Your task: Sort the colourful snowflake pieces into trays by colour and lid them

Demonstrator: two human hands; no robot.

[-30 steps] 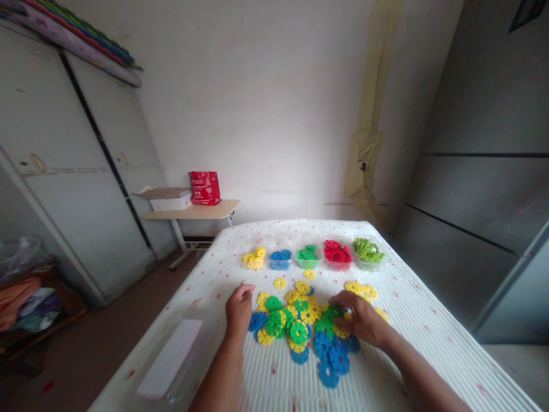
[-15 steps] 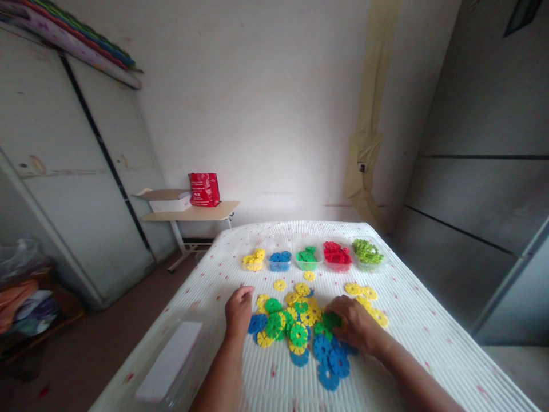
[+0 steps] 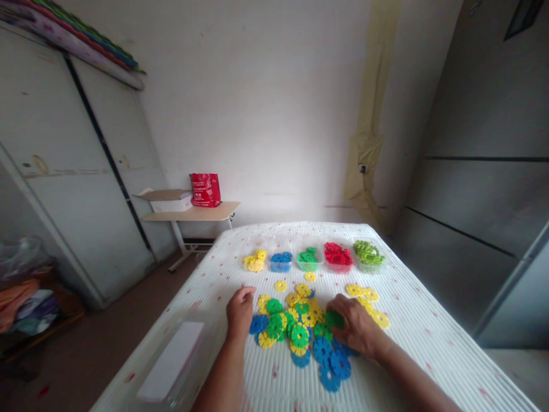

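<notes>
A heap of flat plastic gear-shaped discs (image 3: 302, 329) in yellow, green and blue lies on the white ribbed table cover (image 3: 412, 343). My right hand (image 3: 354, 329) rests on the heap's right side, fingers curled round a green disc (image 3: 332, 319). My left hand (image 3: 240, 312) sits at the heap's left edge, fingers bent down onto the cover, close to a blue disc (image 3: 257, 324). Behind the heap stand small trays in a row: yellow (image 3: 255, 261), blue (image 3: 280, 260), green (image 3: 307, 258), red (image 3: 337, 255) and light green (image 3: 368, 252).
A clear plastic box with a white sheet (image 3: 171, 360) lies at the table's front left. Loose yellow discs (image 3: 364, 296) lie to the right. Beyond the table stand a small side table (image 3: 193, 214) with a red bag (image 3: 205, 189), a cabinet at left and grey panels at right.
My right hand has slid left across the heap and closed its fingers on a green disc. My left hand has stayed where it was.
</notes>
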